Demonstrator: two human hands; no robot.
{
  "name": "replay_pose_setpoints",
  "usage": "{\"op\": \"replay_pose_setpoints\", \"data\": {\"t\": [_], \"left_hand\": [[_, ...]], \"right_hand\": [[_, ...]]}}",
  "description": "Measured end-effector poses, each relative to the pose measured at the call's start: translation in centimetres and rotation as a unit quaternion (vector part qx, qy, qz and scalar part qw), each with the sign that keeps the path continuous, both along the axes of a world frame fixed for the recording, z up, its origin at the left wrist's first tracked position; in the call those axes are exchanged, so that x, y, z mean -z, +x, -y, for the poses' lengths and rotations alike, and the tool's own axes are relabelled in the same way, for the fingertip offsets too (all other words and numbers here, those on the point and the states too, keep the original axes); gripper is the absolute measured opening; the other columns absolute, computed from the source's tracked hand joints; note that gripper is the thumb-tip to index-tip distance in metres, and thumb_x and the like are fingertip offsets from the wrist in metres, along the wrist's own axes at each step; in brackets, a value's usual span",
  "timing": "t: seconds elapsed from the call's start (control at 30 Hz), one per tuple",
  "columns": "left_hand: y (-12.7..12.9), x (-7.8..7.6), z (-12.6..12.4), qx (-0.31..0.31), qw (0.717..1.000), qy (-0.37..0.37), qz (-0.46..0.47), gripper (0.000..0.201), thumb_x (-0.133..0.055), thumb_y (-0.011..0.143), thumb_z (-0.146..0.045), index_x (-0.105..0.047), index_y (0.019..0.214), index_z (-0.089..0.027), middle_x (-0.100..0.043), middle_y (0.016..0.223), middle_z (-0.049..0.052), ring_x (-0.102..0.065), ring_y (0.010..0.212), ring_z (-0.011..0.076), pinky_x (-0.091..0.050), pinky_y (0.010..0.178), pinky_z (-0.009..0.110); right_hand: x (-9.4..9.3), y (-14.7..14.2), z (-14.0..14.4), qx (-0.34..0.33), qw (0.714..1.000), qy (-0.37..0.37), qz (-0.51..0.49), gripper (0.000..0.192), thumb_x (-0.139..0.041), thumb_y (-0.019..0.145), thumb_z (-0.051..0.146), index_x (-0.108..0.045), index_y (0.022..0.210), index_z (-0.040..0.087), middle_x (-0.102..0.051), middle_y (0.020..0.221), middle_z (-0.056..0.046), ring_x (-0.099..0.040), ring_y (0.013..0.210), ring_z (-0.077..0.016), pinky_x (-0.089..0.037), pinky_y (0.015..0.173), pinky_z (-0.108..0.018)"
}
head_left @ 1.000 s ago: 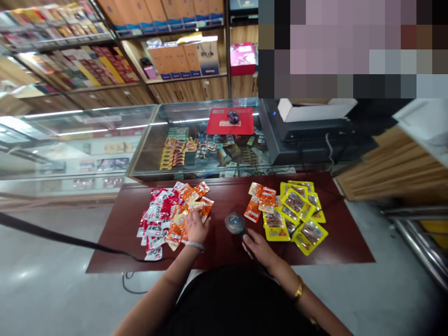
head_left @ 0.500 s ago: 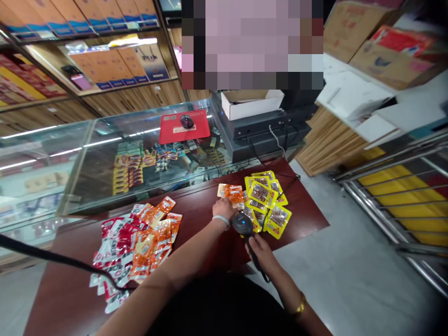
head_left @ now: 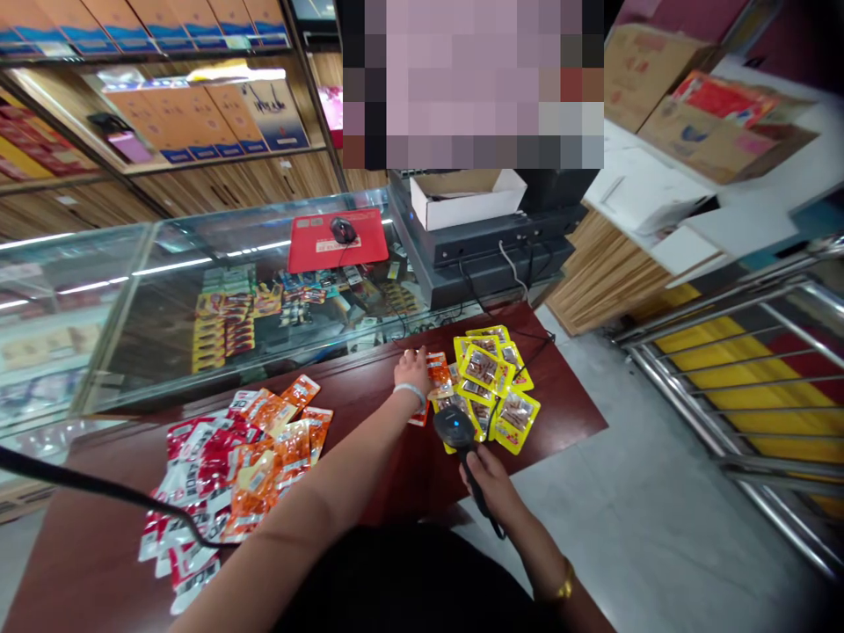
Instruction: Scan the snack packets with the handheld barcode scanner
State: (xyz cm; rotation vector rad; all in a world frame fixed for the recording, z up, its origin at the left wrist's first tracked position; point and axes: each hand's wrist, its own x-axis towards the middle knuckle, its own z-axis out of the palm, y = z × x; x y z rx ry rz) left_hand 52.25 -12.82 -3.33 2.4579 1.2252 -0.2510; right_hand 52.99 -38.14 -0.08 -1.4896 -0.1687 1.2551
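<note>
Small group of glossy orange plastic packets, on the dark red-brown wooden tabletop, at the left edge of a heap of yellow-bordered clear-windowed packets; uppermost orange one lies just right of the left hand, its long axis running roughly away from the person's body. Left hand: nearer of the two, laid over the group's left end, fingers slightly parted and pointing away from the body; from where I stand, I cannot tell whether they pinch a packet. Right hand: fingers wrapped around the handle of a black plastic handheld scanner with a rounded head, that head nearer the body than the orange group, beside the yellow heap. Well apart, to the left: one larger spread of orange packets, adjoining a pile of red-and-white shiny pouches
</note>
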Motion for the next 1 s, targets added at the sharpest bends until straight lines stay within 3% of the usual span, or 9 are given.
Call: {"op": "replay_pose_setpoints", "data": {"t": [0.1,0.2,0.27,0.33,0.47,0.57,0.77,1.0], "left_hand": [[0.9,-0.2,-1.4,0.047,0.998,-0.004,-0.031,0.081,-0.08,0.063,-0.049,-0.049,0.132,-0.021,-0.046,0.138,0.018,-0.044,0.127,0.0348,-0.039,0.101,0.042],[0.8,-0.3,-1.8,0.074,0.997,0.031,0.002,0.068,-0.079,0.067,-0.041,-0.052,0.125,-0.017,-0.052,0.131,0.017,-0.046,0.123,0.032,-0.038,0.101,0.04],[0.3,-0.3,-1.8,0.078,0.995,0.044,0.039,0.06,-0.076,0.071,-0.036,-0.053,0.123,-0.017,-0.057,0.127,0.015,-0.049,0.121,0.0301,-0.037,0.1,0.038],[-0.5,-0.3,-1.7,0.065,0.995,0.03,0.076,0.049,-0.071,0.078,-0.034,-0.056,0.121,-0.019,-0.063,0.118,0.013,-0.054,0.115,0.0274,-0.039,0.097,0.036],[-2.7,-0.3,-1.9,-0.02,0.986,-0.077,0.145,0.021,-0.056,0.09,-0.032,-0.063,0.108,-0.023,-0.07,0.095,0.006,-0.063,0.088,0.0185,-0.043,0.077,0.027],[-5.5,-0.4,-2.5,-0.084,0.971,-0.116,0.19,0.016,-0.054,0.092,-0.033,-0.065,0.096,-0.022,-0.07,0.084,0.002,-0.061,0.076,0.0149,-0.041,0.068,0.024],[-12.6,-1.8,-4.3,-0.162,0.966,-0.087,0.181,0.015,-0.053,0.09,-0.03,-0.065,0.094,-0.023,-0.068,0.079,-0.001,-0.06,0.074,0.0139,-0.04,0.065,0.023],[-20.9,-3.5,-6.2,-0.24,0.958,-0.063,0.143,0.018,-0.053,0.091,-0.033,-0.065,0.099,-0.023,-0.069,0.084,0.001,-0.062,0.078,0.0154,-0.043,0.07,0.024]], "right_hand": [[-0.4,0.1,0.3,0.001,1.0,0.005,0.01,0.068,-0.063,0.073,0.075,-0.052,0.111,0.02,-0.053,0.057,0.007,-0.042,0.043,-0.0093,-0.028,0.04,-0.02],[-0.9,0.0,0.6,0.007,1.0,0.015,0.017,0.075,-0.063,0.073,0.074,-0.047,0.123,0.02,-0.054,0.057,0.007,-0.042,0.043,-0.0095,-0.028,0.038,-0.019],[-0.9,0.0,0.7,0.007,1.0,0.016,0.019,0.074,-0.063,0.073,0.074,-0.048,0.121,0.019,-0.054,0.056,0.007,-0.042,0.042,-0.0091,-0.028,0.038,-0.019],[-0.7,-0.1,0.6,0.01,1.0,0.015,0.015,0.069,-0.064,0.073,0.074,-0.051,0.112,0.019,-0.054,0.056,0.007,-0.042,0.042,-0.0082,-0.028,0.038,-0.018],[-0.3,-0.3,-0.1,0.011,1.0,0.012,0.005,0.064,-0.066,0.071,0.074,-0.053,0.101,0.02,-0.055,0.054,0.007,-0.042,0.04,-0.0068,-0.029,0.038,-0.017],[-0.5,-0.6,-1.1,-0.006,1.0,0.008,-0.003,0.064,-0.067,0.069,0.075,-0.052,0.099,0.02,-0.054,0.053,0.008,-0.04,0.037,-0.0061,-0.029,0.036,-0.017],[-1.6,-2.6,-4.0,-0.109,0.993,0.034,0.01,0.055,-0.065,0.073,0.071,-0.052,0.089,0.021,-0.051,0.052,0.008,-0.039,0.037,-0.0056,-0.028,0.036,-0.016],[-1.1,-5.7,-7.0,-0.232,0.971,0.058,0.014,0.057,-0.062,0.078,0.071,-0.057,0.103,0.02,-0.05,0.053,0.008,-0.039,0.039,-0.007,-0.028,0.037,-0.017]]}}
